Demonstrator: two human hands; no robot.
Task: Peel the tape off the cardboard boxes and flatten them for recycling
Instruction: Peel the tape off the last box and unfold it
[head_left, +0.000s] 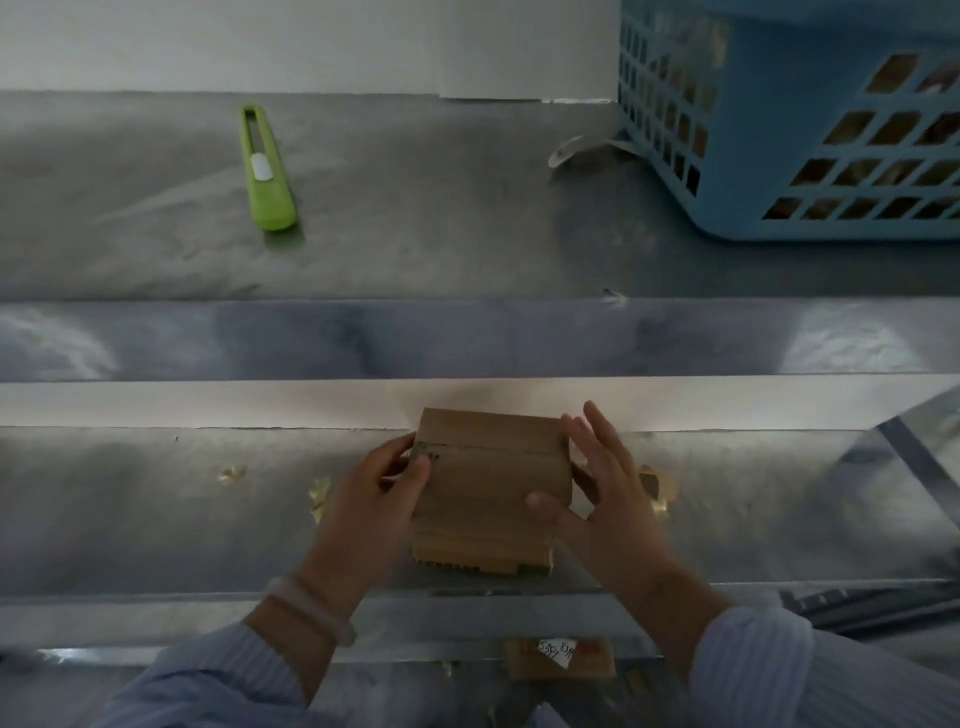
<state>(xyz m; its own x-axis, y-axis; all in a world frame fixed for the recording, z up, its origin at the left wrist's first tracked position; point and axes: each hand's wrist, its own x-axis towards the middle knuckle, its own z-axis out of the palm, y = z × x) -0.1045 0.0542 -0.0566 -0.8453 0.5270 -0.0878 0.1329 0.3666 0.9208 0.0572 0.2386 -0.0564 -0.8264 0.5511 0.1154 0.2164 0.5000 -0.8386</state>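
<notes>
On my remote feed: a cardboard box (491, 483) sits between both hands, low over a steel bench (208, 519), w/ its slightly longer side running away from the wearer and a seam crossing it side to side near the far end. The L hand (374, 493) grasps the box's left edge, fingers curled round the side and thumb laid on the top face close to that seam. The R hand (602, 493) is flat against the opposite side, fingers straight and splayed, thumb resting on the top face nr the near corner; I read it as bracing, not clutching. Whether tape is on the seam I can't tell, as the pic is dim and soft. The box isn't flattened yet. My judgement: the L thumb is the closer digit to the seam's end, so any peel would likely start there and run rightward toward the R hand, which steadies. A tape scrap (657, 486) lies just beyond the R hand's fingers. A green utility knife (266, 169) lies well ahead and left of the L hand, out of easy reach on a higher shelf, handle end toward the wearer. A blue basket (779, 130) stands far ahead-right of the R hand, a loose tape strip (582, 148) beside it. A flat cardboard piece (561, 657) shows below, betw. the wrists.
</notes>
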